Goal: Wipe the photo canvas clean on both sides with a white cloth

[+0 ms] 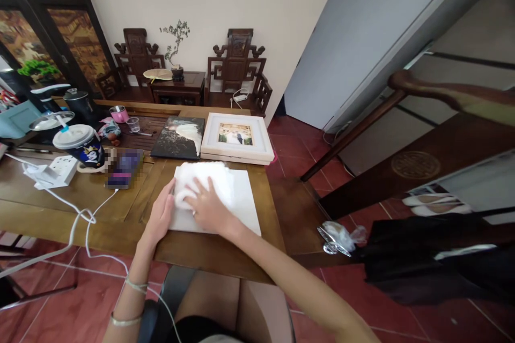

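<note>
A white rectangular panel (245, 201) lies flat near the front edge of the wooden table. My left hand (161, 211) holds the panel's left edge, thumb and fingers against its side. On top of the panel is a bunched white cloth (219, 177), slightly blurred. My right hand (211, 206) lies on the cloth with its fingers spread, pressing it against the panel; a ring shows on one finger. Just behind the panel, a framed wedding photo (237, 134) rests on the table beside a dark photo panel (179, 136) with a white gown on it.
Left on the table (137, 214) are a pixelated phone (124, 169), a lidded drink cup (82, 144), a white power strip (56, 171) and a pink cup (119, 113). White cables (84, 214) hang over the front edge. A wooden chair (374, 161) stands at the right.
</note>
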The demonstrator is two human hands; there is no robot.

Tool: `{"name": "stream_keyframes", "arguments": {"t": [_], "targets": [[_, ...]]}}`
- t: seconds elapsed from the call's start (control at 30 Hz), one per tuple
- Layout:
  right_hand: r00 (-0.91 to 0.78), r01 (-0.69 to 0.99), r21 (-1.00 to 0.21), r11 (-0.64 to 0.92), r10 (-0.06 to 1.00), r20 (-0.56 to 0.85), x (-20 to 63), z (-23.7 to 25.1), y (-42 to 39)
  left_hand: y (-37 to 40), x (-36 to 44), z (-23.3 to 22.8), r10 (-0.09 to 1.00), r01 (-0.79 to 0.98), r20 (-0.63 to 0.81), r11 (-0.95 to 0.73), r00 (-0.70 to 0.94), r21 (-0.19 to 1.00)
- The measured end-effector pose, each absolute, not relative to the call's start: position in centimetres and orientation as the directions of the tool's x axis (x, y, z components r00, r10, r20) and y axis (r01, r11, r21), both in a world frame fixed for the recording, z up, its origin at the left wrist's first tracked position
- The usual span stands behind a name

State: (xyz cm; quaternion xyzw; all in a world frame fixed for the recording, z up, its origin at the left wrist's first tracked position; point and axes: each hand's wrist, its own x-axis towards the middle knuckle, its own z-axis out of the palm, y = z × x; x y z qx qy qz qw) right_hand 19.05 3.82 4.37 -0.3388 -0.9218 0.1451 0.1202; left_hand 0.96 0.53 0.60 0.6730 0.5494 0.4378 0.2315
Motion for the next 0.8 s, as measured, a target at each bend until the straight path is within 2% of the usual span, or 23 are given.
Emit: {"name": "stream_keyframes", "arguments": {"t": [0.1,0.17,0.27,0.37,0.53,0.63,0.8], "targets": [[-0.846,0.465,-0.335,0.82,0.523,0.105,19.5,4.7,-0.2,0.4,0.9,0.5,0.939,0.472,0.344,-0.291,-0.028,0.832],[-0.887,0.397,-0.348,0.849,0.452,0.09,20.8,5.4,-1.9,0.5,0.9,0.3,0.945,0.505,0.326,-0.264,-0.037,0.822],[-0.904,0.363,-0.415,0.834,0.423,0.058,23.2,7.0,-2.1,0.8,1.1,-0.1,0.957,0.587,0.287,-0.251,0.034,0.77],[-0.856,0.439,-0.435,0.786,0.513,0.064,24.8,7.7,-0.2,1.2,1.2,-0.5,0.954,0.642,0.284,-0.279,0.099,0.714],[-0.711,0.601,-0.403,0.69,0.692,0.125,23.9,6.3,5.0,1.4,1.2,-0.7,0.945,0.682,0.314,-0.287,0.088,0.673],[-0.663,0.638,-0.414,0.65,0.736,0.133,21.2,6.0,7.8,1.4,1.2,-0.6,0.942,0.691,0.324,-0.292,0.089,0.661],[-0.651,0.641,-0.448,0.623,0.751,0.113,16.4,6.8,10.0,1.4,1.1,-0.5,0.939,0.701,0.331,-0.298,0.094,0.648]]}}
